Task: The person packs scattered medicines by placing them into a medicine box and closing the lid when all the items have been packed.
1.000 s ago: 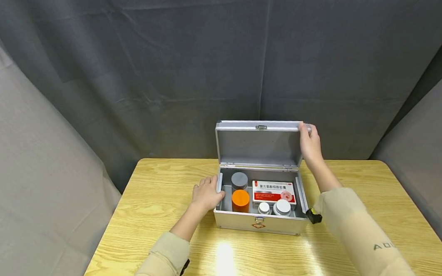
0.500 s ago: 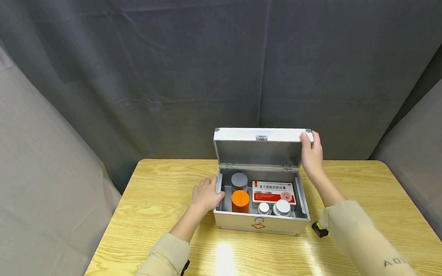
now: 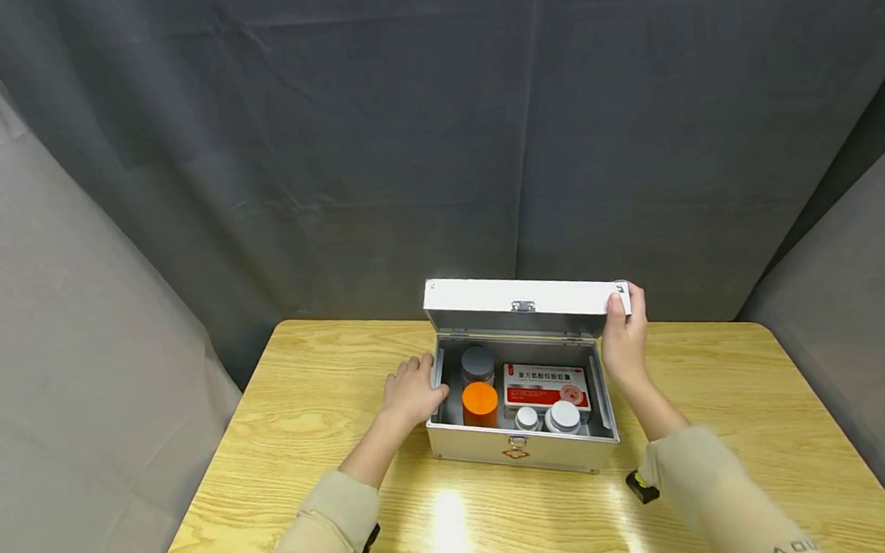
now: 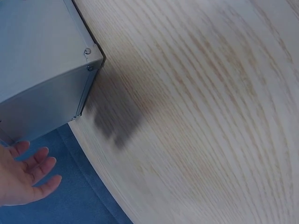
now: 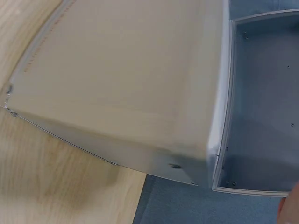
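A silver aluminium first-aid case (image 3: pixel 466 444) stands on the table, its hinged lid (image 3: pixel 526 295) tilted partway down over the back. My right hand (image 3: pixel 624 342) grips the lid's right front corner, thumb on the front face. Against the case's left rim rests my left hand (image 3: pixel 411 391), thumb over the edge; in the left wrist view its fingers (image 4: pixel 39 170) hang relaxed beside the wall. Inside are an orange-capped jar (image 3: pixel 480 404), a grey-capped jar (image 3: pixel 478 363), a white and red medicine box (image 3: pixel 546 386) and two white-capped bottles (image 3: pixel 527 419). The lid's inside (image 5: pixel 266 107) shows in the right wrist view.
The wooden table (image 3: pixel 307 417) extends to both sides and in front of the case. A dark grey curtain (image 3: pixel 376 146) hangs behind, close to the lid. Lighter grey cloth (image 3: pixel 62 330) walls in the left, and similar cloth (image 3: pixel 856 288) the right.
My right hand has swung the lid forward and down from nearly upright, so its outer top now shows. The left hand and the case's contents have stayed in place.
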`<state>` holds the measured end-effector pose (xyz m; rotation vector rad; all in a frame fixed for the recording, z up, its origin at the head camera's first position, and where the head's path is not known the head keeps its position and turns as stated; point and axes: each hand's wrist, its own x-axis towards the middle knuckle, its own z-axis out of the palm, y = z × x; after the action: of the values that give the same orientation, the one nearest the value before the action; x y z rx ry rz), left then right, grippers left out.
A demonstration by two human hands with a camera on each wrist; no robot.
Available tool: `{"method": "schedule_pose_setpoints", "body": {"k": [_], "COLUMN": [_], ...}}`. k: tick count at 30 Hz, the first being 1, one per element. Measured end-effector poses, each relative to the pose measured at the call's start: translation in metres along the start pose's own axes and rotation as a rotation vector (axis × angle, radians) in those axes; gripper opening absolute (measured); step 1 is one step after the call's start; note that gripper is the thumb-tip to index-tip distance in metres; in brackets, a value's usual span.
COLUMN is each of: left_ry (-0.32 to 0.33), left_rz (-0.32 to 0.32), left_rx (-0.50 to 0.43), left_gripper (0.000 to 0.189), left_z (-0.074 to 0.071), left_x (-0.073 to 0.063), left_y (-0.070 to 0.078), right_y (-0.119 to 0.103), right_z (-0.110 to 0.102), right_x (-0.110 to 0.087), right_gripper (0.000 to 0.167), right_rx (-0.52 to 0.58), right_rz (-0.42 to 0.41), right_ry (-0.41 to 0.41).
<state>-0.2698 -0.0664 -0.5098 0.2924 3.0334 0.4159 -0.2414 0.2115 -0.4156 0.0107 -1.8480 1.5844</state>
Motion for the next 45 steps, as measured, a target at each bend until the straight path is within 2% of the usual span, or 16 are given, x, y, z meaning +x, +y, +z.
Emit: {"method": "schedule_pose_setpoints", "body": {"k": [4,11,13,15,18,23,26,29,32,34,36,38,42,45], "left_ry": [0.026,0.103,0.120,0.136,0.165,0.269,0.299,0.273,0.200,0.145,0.107,0.077,0.012,-0.022], "left_rz": [0.009,0.068,0.077,0.082,0.067,0.033,-0.009,-0.078,-0.141,-0.179,-0.211,-0.242,-0.282,-0.293], "left_rx": [0.006,0.084,0.074,0.025,-0.138,-0.563,-0.781,-0.994,-1.211,-1.321,-1.402,-1.433,-1.422,-1.403], "left_gripper": [0.062,0.058,0.054,0.051,0.043,0.026,0.023,0.028,0.034,0.037,0.041,0.046,0.059,0.060], "left_z": [0.000,-0.003,-0.004,-0.005,-0.008,-0.024,-0.038,-0.052,-0.064,-0.070,-0.073,-0.075,-0.077,-0.077], "left_x": [0.000,0.000,0.000,0.000,0.000,-0.004,-0.007,-0.010,-0.010,-0.011,-0.011,-0.012,-0.013,-0.014], "left_y": [-0.001,-0.002,-0.003,-0.004,-0.005,-0.002,0.003,0.008,0.012,0.014,0.014,0.014,0.014,0.014], "right_y": [0.004,0.010,0.011,0.012,0.015,0.019,0.022,0.024,0.026,0.027,0.029,0.029,0.030,0.031], "right_z": [0.000,-0.002,-0.002,-0.003,-0.003,-0.004,-0.005,-0.006,-0.007,-0.009,-0.009,-0.010,-0.010,-0.010], "right_x": [-0.005,-0.011,-0.012,-0.013,-0.015,-0.018,-0.019,-0.020,-0.022,-0.024,-0.025,-0.027,-0.029,-0.032], "right_gripper": [0.036,0.038,0.038,0.037,0.036,0.036,0.038,0.041,0.042,0.041,0.040,0.040,0.044,0.048], "right_rx": [0.051,0.074,0.076,0.080,0.092,0.119,0.133,0.141,0.130,0.119,0.106,0.100,0.095,0.090], "right_rz": [-0.064,-0.145,-0.155,-0.166,-0.192,-0.248,-0.275,-0.292,-0.307,-0.319,-0.327,-0.340,-0.372,-0.409], "right_ry": [0.007,-0.024,-0.028,-0.025,-0.014,-0.019,-0.034,-0.049,-0.057,-0.058,-0.056,-0.054,-0.046,-0.038]}}
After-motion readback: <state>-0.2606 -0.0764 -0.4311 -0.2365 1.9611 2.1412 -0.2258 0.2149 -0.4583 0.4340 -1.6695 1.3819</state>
